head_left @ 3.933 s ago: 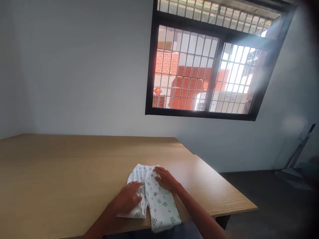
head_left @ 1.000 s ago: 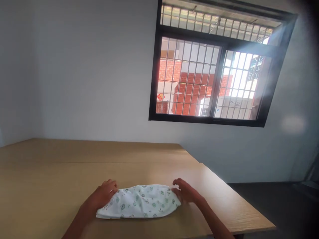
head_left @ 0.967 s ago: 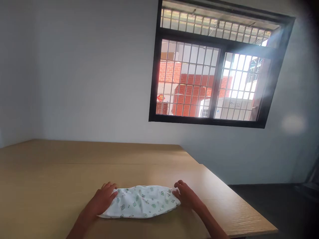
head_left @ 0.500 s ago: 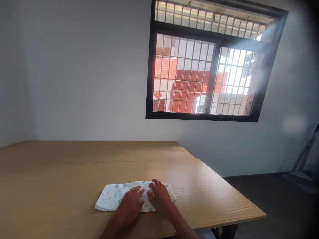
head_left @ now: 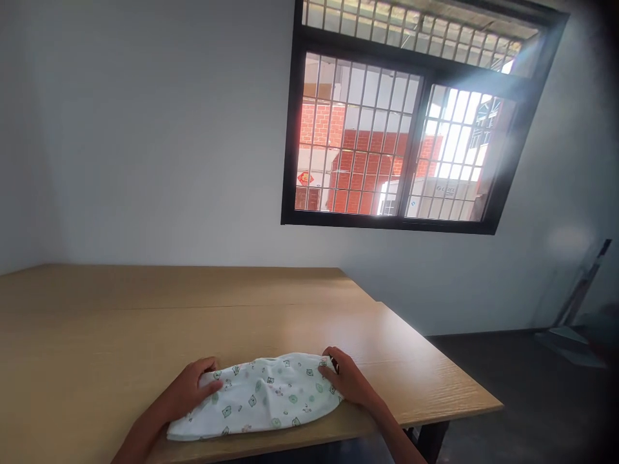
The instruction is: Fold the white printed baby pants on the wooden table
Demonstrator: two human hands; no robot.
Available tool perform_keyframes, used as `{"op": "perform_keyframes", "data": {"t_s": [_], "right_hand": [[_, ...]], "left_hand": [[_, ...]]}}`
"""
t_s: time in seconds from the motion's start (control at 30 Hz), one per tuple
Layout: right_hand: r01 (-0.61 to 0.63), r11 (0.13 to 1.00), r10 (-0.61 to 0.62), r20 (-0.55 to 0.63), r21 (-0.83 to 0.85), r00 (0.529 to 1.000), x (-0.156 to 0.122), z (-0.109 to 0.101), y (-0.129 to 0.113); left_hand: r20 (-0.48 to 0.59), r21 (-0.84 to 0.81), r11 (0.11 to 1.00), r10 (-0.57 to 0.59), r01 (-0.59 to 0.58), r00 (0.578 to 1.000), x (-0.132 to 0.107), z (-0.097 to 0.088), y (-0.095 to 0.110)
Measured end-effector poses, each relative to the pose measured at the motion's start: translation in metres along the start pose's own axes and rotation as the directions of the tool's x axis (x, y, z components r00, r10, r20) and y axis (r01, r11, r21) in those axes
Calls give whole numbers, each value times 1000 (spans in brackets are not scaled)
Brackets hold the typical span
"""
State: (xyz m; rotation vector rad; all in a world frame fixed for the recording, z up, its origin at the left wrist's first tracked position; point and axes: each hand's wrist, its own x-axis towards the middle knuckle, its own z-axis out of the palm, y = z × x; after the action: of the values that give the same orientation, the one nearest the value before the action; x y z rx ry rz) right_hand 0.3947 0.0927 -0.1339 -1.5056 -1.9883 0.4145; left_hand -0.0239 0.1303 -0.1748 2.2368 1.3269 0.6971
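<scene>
A white cotton baby garment (head_left: 256,396) with a small green and pink print lies folded into a long, rounded bundle near the table's front edge. My left hand (head_left: 191,386) curls over its left end, fingers on top of the cloth. My right hand (head_left: 348,380) grips the right end in the same way. The two hands stand apart, with the printed cloth showing between them. The garment's legs and waistband cannot be told apart in this fold.
The light wood table (head_left: 145,335) has a seam across it, and its right edge drops to a dark floor (head_left: 507,386). A barred window (head_left: 387,135) is set in the wall behind. A pale leaning stand (head_left: 580,290) is at the far right.
My hands have moved from the middle of the garment out to its two ends. The garment now looks longer and more rounded. Earlier it lay as flat trousers with separate legs.
</scene>
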Motion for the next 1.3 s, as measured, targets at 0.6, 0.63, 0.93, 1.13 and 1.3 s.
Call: {"op": "perform_keyframes", "data": {"t_s": [0.6,0.63,0.93,1.13,1.3], "right_hand": [[-14,971,6,31,237,999,8,-5,16],[-7,972,-1,35,234,999,8,-6,16],[9,992,-5,-29,126,1000,15,1,12],[9,1000,-6,-134,22,991,27,18,9],[25,995,-41,-171,-92,984,19,39,-33]], "left_hand": [[-5,-123,992,-5,5,1000,-9,-7,3],[-8,-105,994,-10,9,1000,-9,-8,4],[0,183,982,44,-43,999,-9,50,106],[231,211,971,65,-115,971,-10,87,137],[301,183,966,123,-183,946,-8,62,138]]}}
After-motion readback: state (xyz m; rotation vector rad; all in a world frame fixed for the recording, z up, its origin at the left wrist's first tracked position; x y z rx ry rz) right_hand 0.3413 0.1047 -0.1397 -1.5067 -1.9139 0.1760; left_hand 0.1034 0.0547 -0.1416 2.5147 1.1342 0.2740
